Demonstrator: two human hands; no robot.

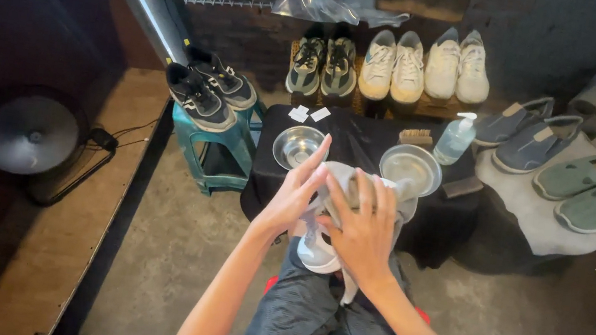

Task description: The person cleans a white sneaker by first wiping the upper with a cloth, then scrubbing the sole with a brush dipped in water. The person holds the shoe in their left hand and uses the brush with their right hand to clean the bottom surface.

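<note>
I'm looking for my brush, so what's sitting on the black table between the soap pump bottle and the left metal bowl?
In the head view, the second metal bowl lies between the pump bottle and the left bowl; a brush rests just behind it.

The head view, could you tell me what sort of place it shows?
Probably a small shoe-cleaning workspace: pairs of shoes lined up by the wall, metal bowls and a pump bottle on a black table, both hands on a grey shoe.
</note>
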